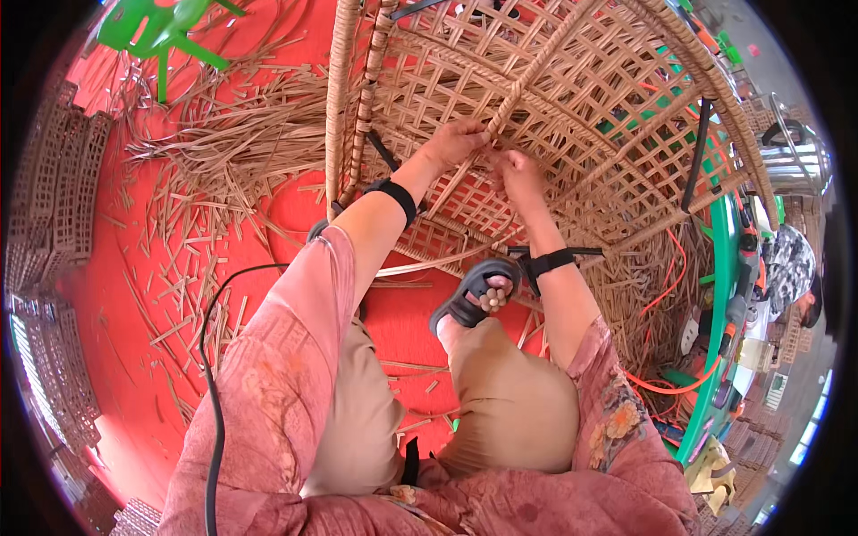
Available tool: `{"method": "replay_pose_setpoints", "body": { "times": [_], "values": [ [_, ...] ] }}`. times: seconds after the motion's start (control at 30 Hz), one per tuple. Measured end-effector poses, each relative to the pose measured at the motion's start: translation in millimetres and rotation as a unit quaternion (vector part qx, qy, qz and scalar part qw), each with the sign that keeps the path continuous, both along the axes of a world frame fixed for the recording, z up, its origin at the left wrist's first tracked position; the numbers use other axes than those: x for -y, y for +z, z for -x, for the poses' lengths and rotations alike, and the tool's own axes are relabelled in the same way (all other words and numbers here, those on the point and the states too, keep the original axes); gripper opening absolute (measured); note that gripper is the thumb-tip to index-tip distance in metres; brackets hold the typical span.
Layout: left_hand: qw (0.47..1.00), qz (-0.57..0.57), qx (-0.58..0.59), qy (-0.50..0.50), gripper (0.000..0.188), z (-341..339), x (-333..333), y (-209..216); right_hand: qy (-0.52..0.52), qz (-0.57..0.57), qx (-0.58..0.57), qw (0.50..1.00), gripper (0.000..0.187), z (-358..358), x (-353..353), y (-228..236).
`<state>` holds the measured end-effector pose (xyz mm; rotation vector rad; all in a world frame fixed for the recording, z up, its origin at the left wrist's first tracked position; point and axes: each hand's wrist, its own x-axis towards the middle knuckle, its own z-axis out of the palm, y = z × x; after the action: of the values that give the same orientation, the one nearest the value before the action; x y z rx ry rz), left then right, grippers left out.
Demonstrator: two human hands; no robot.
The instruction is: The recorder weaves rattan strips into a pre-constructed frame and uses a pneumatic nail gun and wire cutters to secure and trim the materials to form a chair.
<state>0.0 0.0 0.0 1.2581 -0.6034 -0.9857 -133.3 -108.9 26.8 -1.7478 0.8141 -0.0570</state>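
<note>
A large woven wicker frame (pixel 572 107), tan with an open lattice and thick wrapped edges, stands tilted in front of me. My left hand (pixel 458 143) is closed, its fingertips pinched against a wrapped rib (pixel 514 98) near the lower middle of the lattice. Just right of it, my right hand (pixel 520 179) is closed too, with thumb and fingers pressed together beside the same rib. What lies between its fingertips is too small to make out. A pale strip (pixel 429 263) curves below the hands, near my sandalled foot (pixel 487 290).
Cut strips (pixel 241 134) lie scattered over the red floor covering (pixel 134 313). A green plastic chair (pixel 165 31) stands at the far left, woven stacks (pixel 54 179) along the left. At right are a green-edged table (pixel 715 375) with tools, an orange cable (pixel 670 389) and a metal kettle (pixel 795 161).
</note>
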Motion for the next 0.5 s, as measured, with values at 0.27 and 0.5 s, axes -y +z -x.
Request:
{"method": "replay_pose_setpoints", "body": {
  "times": [0.27,0.5],
  "values": [
    [0.998,0.020,-0.058,0.030,0.017,14,-8,9,0.005,0.419,0.014,0.908,0.028,-1,-20,21],
    [0.997,0.013,-0.052,-0.051,0.020,0,-15,9,-0.011,0.469,-0.046,0.882,0.030,-17,-20,12]
  ]
}}
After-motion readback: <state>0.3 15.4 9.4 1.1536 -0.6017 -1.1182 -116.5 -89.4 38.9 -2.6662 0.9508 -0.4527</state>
